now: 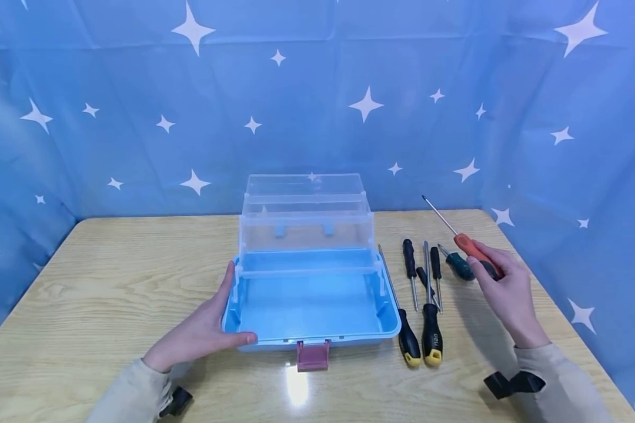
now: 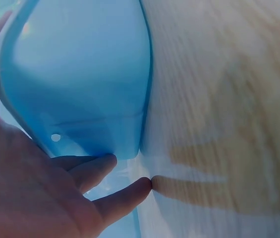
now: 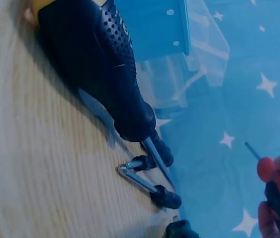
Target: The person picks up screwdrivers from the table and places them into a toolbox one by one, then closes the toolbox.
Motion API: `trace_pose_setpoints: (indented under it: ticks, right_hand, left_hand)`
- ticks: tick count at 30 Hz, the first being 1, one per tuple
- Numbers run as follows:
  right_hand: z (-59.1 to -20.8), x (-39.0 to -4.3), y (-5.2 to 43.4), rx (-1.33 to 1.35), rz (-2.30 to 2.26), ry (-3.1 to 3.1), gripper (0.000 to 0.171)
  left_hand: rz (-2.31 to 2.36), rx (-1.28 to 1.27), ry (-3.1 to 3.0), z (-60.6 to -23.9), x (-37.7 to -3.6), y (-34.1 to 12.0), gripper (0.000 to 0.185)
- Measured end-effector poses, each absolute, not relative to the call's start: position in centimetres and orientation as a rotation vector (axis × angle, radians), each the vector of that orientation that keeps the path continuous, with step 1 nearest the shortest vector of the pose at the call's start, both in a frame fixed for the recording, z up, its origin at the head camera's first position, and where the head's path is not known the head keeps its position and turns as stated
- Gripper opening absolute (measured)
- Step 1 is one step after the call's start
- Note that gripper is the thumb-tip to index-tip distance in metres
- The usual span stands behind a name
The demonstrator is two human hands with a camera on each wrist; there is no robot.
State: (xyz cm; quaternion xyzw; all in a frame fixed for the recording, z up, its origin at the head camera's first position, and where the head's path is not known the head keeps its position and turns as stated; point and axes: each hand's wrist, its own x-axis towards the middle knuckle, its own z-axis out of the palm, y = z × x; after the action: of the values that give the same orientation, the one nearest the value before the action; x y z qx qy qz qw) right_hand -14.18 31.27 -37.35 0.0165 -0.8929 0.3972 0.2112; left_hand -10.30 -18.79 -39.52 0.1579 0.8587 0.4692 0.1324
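My left hand (image 1: 203,329) rests at the left front corner of a light blue toolbox (image 1: 309,305), its thumb along the front rim and its fingers against the side. In the left wrist view the fingers (image 2: 97,171) stretch along the box's lower end, close to the tabletop. My right hand (image 1: 508,288) grips a red-and-black screwdriver (image 1: 468,244) by the handle, raised over the right side of the table, shaft towards the back left. Beneath it lies a green-handled screwdriver (image 1: 459,265). The toolbox's clear lid (image 1: 307,235) stands up at the back.
Right of the toolbox lie several screwdrivers, among them two with black-and-yellow handles (image 1: 432,332) and smaller black-handled ones (image 1: 409,255). A purple latch (image 1: 313,356) hangs from the box's front. Behind the wooden table (image 1: 137,264) hangs a blue curtain (image 1: 307,117) with white stars.
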Motion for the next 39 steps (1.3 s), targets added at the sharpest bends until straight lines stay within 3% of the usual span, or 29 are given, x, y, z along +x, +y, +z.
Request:
trace_pose_setpoints:
  ticks: [18, 39]
  right_hand:
    - [-36.7, -14.2, 30.2, 0.182, 1.142, -2.415, 0.031]
    - [-36.1, -14.0, 27.6, 0.598, 1.200, -2.408, 0.036]
  left_hand:
    - [1.343, 0.506, 2.494, -39.5, -10.2, -18.8, 0.122]
    - [1.394, 0.598, 2.443, -39.3, -10.9, -19.2, 0.127]
